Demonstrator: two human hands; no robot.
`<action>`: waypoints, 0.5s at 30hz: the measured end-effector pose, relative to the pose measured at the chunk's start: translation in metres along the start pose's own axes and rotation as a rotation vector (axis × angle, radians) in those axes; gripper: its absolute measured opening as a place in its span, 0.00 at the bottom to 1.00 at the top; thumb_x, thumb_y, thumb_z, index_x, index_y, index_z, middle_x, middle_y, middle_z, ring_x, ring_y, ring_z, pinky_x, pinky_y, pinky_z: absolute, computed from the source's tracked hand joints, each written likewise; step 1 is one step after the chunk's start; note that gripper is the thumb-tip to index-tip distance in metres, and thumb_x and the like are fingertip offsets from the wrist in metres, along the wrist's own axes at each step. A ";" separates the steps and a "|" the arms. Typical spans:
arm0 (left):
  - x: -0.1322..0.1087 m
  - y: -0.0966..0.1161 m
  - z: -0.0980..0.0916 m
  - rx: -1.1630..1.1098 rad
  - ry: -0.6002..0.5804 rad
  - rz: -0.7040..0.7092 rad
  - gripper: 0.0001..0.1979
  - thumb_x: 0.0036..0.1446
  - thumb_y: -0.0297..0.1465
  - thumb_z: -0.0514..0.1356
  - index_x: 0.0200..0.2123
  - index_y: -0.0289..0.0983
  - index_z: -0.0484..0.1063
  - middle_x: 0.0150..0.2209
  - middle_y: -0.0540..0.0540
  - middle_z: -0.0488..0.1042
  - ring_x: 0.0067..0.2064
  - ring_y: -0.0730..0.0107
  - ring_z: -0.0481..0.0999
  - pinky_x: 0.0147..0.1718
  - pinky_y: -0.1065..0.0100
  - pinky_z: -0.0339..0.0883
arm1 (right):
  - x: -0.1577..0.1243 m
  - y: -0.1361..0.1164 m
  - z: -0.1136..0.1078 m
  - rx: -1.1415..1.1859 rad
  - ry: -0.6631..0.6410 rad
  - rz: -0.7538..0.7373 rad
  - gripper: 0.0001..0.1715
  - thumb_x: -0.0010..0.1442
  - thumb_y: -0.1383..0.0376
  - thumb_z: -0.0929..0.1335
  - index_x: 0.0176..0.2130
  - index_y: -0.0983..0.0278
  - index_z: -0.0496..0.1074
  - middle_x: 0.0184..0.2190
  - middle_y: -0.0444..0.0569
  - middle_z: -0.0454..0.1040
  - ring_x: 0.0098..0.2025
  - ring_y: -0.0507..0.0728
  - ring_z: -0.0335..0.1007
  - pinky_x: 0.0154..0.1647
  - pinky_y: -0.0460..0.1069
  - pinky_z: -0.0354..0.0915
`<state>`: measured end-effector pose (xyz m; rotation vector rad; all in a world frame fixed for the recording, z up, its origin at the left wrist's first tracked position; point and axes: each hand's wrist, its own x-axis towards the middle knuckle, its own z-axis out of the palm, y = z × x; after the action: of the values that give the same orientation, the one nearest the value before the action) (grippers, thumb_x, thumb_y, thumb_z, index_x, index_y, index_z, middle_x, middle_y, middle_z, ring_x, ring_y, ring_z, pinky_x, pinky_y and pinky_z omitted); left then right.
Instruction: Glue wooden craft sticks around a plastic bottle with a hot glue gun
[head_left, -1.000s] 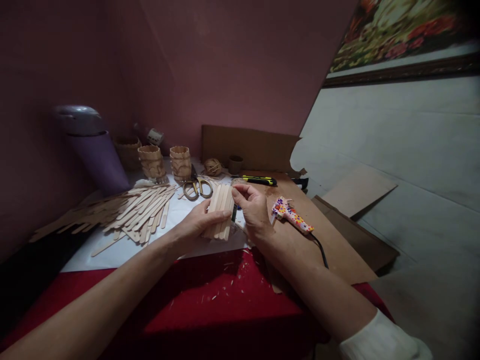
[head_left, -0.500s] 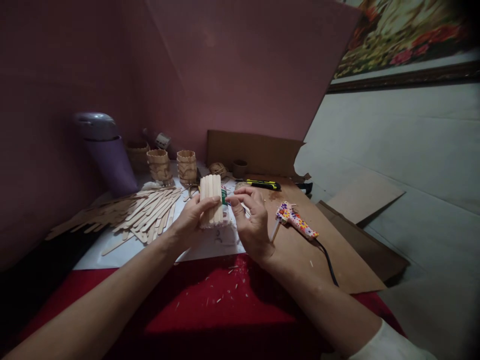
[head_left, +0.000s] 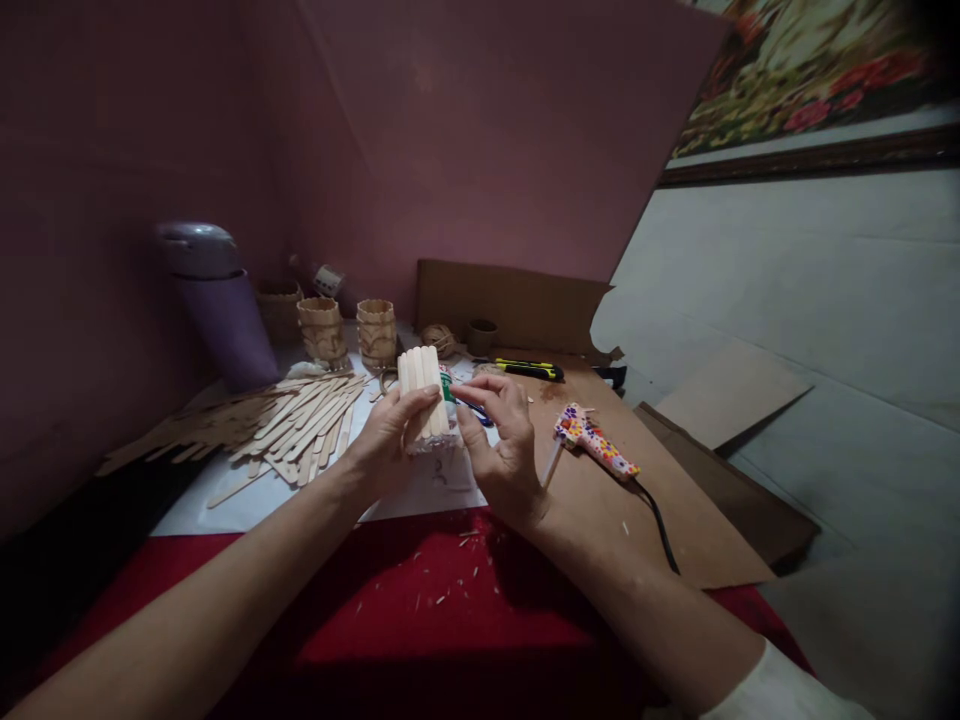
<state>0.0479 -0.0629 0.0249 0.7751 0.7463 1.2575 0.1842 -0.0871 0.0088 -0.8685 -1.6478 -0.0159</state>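
My left hand [head_left: 390,430] grips a can [head_left: 446,385] partly covered with upright wooden craft sticks [head_left: 420,380], its thumb pressed across the sticks. A green printed strip of the can shows bare on the right side. Close to that bare side is my right hand [head_left: 502,430], its fingers apart and fingertips near or touching the can; I see nothing held in it. To the right of this hand a flower-patterned glue gun [head_left: 596,440] lies on brown cardboard [head_left: 660,520].
Loose craft sticks [head_left: 292,430] are heaped on white paper at left. Behind them stand two stick-covered cups [head_left: 376,335] and a purple flask [head_left: 225,325]. A yellow-black utility knife [head_left: 529,369] lies at the back. Scraps dot the red cloth [head_left: 420,610].
The can has turned and tilted slightly in my left hand. My right fingers have spread a little beside it. The whole view has shifted slightly.
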 end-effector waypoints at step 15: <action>0.001 0.002 -0.001 0.040 0.018 0.084 0.21 0.38 0.32 0.70 0.37 0.33 0.70 0.24 0.51 0.73 0.22 0.76 0.69 0.19 0.75 0.60 | -0.002 0.001 -0.002 -0.090 -0.059 -0.159 0.12 0.59 0.64 0.71 0.45 0.61 0.76 0.49 0.53 0.71 0.53 0.63 0.65 0.56 0.62 0.64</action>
<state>0.0461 -0.0618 0.0265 0.8353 0.7621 1.3297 0.1866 -0.0882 0.0070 -0.8105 -1.7796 -0.1771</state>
